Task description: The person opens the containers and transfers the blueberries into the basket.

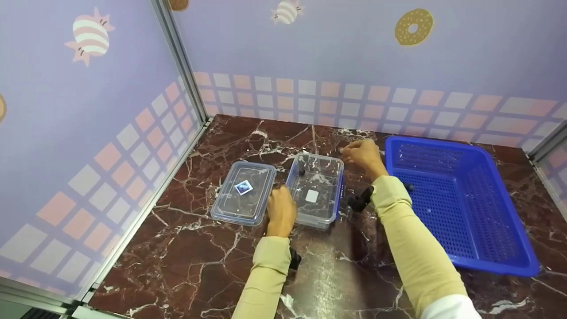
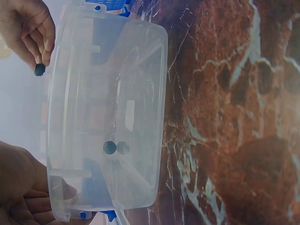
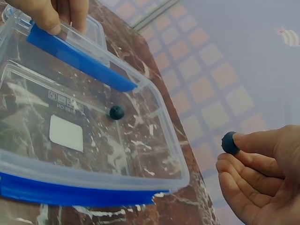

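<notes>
My right hand (image 1: 364, 156) pinches a blueberry (image 3: 229, 143) between thumb and fingertips, above and just outside the far right corner of a clear plastic box (image 1: 325, 214). Another blueberry (image 3: 116, 112) lies on the box floor, near a white label. With my left hand (image 1: 281, 209) I grip the box's left side, the thumb (image 2: 69, 191) hooked over the rim. The box stands uncovered, with blue clips on its long sides. Its clear lid (image 1: 228, 201), marked with a blue diamond sticker, rests on the table left of my left hand.
A large blue plastic basket (image 1: 480, 206) stands right of the box, beside my right forearm; a few dark berries (image 1: 409, 187) lie at its left side. Patterned panels (image 1: 310, 48) wall the marble-look table (image 1: 186, 270) at the back and left.
</notes>
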A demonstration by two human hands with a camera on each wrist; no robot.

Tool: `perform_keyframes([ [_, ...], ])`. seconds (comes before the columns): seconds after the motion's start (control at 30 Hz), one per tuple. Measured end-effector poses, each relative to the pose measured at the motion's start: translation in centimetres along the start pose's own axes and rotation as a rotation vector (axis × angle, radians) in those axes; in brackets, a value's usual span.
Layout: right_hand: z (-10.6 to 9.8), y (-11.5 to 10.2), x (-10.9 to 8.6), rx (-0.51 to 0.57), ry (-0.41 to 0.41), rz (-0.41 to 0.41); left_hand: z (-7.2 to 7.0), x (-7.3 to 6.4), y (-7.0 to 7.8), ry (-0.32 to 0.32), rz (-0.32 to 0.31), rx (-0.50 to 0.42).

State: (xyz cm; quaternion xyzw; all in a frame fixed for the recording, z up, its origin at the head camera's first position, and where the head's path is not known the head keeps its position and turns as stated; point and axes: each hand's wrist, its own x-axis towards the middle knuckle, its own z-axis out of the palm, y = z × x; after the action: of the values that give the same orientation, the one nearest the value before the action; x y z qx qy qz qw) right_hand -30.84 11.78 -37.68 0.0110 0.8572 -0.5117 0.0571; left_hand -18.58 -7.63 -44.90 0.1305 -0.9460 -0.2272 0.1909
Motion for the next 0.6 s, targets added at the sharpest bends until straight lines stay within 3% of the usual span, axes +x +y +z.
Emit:
perform_keyframes([
  [0.2,-1.4,0.4,-0.2,-0.013,0.035,-0.001,0.0,-0.1,0.0,0.01,0.003,-0.016],
  [0.37,-2.7,1.1,-0.4,0.063,0.025,0.029,0.1,-0.1,0.0,-0.006,-0.004,-0.023],
  [0.6,-5.4,2.3,-0.6,0.091,0.036,0.054,0.2,-0.1,0.1,-0.014,-0.027,-0.048],
])
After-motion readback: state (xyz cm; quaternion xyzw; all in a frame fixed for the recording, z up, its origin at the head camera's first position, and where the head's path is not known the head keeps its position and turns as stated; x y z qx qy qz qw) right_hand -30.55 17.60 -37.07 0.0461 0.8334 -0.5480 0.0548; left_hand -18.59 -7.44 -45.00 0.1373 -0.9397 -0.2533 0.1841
